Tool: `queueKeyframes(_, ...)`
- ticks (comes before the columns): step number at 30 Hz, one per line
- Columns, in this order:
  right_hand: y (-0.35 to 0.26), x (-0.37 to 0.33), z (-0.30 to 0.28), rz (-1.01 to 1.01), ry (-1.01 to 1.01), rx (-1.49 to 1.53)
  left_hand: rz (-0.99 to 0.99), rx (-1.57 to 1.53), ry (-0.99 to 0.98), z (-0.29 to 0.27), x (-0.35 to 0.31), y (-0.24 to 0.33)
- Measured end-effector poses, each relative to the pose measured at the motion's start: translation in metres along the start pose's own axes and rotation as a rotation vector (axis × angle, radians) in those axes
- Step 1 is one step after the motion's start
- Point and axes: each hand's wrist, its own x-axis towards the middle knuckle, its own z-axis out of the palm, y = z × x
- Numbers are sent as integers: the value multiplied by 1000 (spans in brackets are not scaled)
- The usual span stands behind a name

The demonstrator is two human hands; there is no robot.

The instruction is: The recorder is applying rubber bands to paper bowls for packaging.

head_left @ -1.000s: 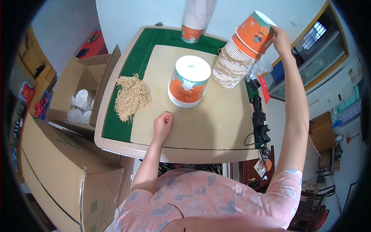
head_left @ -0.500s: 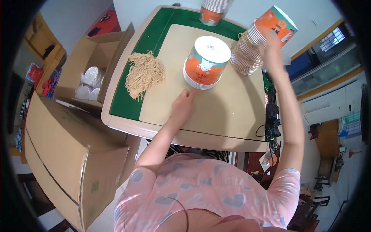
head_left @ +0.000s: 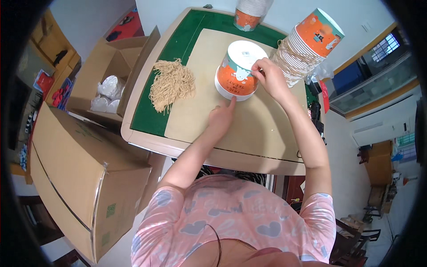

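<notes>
A short stack of upturned orange paper buckets (head_left: 235,78) with a white base stands in the middle of the beige board (head_left: 249,133). My right hand (head_left: 268,75) lies over its top right edge, fingers pinching the top bucket's rim. My left hand (head_left: 221,116) is curled on the board just in front, its index finger touching the stack's lower rim. A tall leaning stack of the same buckets (head_left: 307,46) stands right behind my right hand.
A bundle of tan strings (head_left: 171,84) lies on the table's left part, across the green border (head_left: 151,120). Another bucket stack (head_left: 250,13) stands at the far edge. Left of the table are an open cardboard box (head_left: 104,84) holding white items and a large closed carton (head_left: 75,173).
My right hand left the tall stack on the right and came down onto the middle bucket. My left hand slid forward until its index finger met the bucket's rim.
</notes>
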Motion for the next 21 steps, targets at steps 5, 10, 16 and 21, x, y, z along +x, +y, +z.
queueKeyframes(5, 14, 2, 1, 41, 89, 19, -12, 20, -37, -6, 9, 9)
queueKeyframes(10, 18, 11, -8, 77, 161, 97, -16, 29, 25, -5, 11, 4)
queueKeyframes(16, 24, 25, -37, 97, 113, 156, 32, 47, 169, 5, 11, 3)
queueKeyframes(21, 38, 33, -117, 113, 208, 427, -7, 29, 73, 1, 14, 6)
